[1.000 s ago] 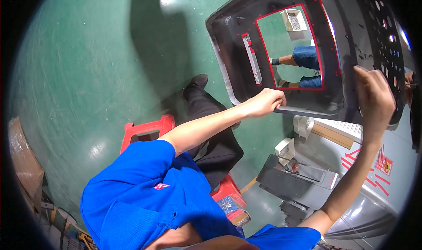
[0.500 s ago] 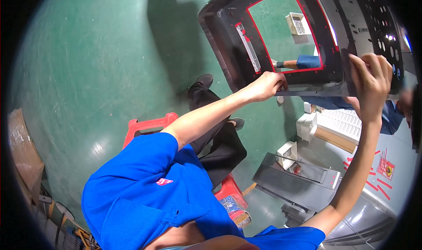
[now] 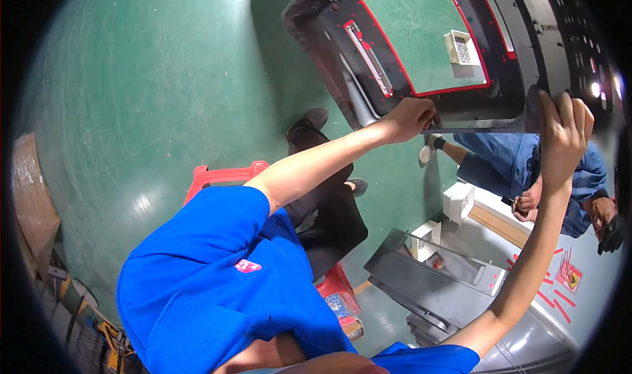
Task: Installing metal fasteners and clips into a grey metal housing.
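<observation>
I hold up a large dark grey panel housing (image 3: 507,101) at the upper right. Red edging surrounds its big rectangular opening, and a narrow clear strip (image 3: 368,58) with red bits lies beside that opening. Curled over the housing's near edge is my left hand (image 3: 407,119), thumb and fingers closed on it. My right hand (image 3: 565,134) grips the same edge farther right, its fingertips at the rim by the perforated side (image 3: 579,51). Both arms are stretched out; the far end of the housing runs out of view.
A co-worker in blue (image 3: 503,160) is beyond the housing at right, hands (image 3: 528,199) together. Another grey housing (image 3: 441,275) and a worktable (image 3: 559,249) with red strips are at lower right. A white parts bin (image 3: 463,48) shows through the opening. A red stool (image 3: 227,173) is behind me.
The housing has tilted and shifted slightly up and left, both hands still on its edge. More of the co-worker now shows below it, and the leg has left the opening.
</observation>
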Available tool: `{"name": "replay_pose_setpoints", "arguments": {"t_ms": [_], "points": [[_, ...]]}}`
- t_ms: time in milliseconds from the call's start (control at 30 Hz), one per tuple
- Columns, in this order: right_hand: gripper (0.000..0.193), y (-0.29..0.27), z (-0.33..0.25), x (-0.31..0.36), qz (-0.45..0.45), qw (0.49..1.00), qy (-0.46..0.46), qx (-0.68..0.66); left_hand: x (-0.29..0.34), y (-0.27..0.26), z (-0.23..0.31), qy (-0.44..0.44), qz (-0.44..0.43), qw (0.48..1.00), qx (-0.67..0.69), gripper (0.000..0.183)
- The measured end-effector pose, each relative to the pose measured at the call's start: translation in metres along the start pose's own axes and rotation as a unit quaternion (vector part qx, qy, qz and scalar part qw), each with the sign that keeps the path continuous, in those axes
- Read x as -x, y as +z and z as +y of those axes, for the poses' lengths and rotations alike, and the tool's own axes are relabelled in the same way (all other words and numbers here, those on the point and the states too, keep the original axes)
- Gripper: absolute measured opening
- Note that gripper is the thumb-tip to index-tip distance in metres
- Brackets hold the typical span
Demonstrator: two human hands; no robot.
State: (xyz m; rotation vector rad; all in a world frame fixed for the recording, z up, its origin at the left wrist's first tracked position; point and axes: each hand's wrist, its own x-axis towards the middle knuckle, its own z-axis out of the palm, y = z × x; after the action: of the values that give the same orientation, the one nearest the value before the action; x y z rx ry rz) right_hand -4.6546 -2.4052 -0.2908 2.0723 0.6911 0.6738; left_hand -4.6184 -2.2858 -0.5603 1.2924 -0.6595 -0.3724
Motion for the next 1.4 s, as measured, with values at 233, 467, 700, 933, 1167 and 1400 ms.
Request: {"name": "replay_pose_setpoints", "arguments": {"t_ms": [233,467,700,933,1167,1400], "points": [[0.023,-0.007,-0.003,-0.004,-0.020,0.999,0.031,0.014,0.009,0.004,0.009,0.006,0.003,1.000,0.018,0.022],[0.025,-0.030,-0.005,-0.008,-0.062,0.990,-0.029,0.126,0.023,0.010,0.012,0.010,-0.017,0.998,0.062,0.023],[0.013,-0.057,-0.073,-0.004,0.064,0.961,0.187,-0.196,0.040,0.005,0.018,-0.065,-0.069,0.949,0.300,0.021],[0.018,-0.027,-0.195,0.031,-0.006,0.673,0.446,-0.590,0.071,-0.011,0.042,0.041,-0.071,0.937,0.340,0.032],[0.016,-0.003,-0.177,0.046,0.131,0.724,0.406,-0.542,0.048,-0.002,0.051,0.041,-0.071,0.956,0.282,0.039],[0.010,0.044,-0.055,0.030,0.349,0.627,0.558,-0.416,-0.024,-0.030,0.034,-0.108,0.086,0.874,0.466,0.033]]}}
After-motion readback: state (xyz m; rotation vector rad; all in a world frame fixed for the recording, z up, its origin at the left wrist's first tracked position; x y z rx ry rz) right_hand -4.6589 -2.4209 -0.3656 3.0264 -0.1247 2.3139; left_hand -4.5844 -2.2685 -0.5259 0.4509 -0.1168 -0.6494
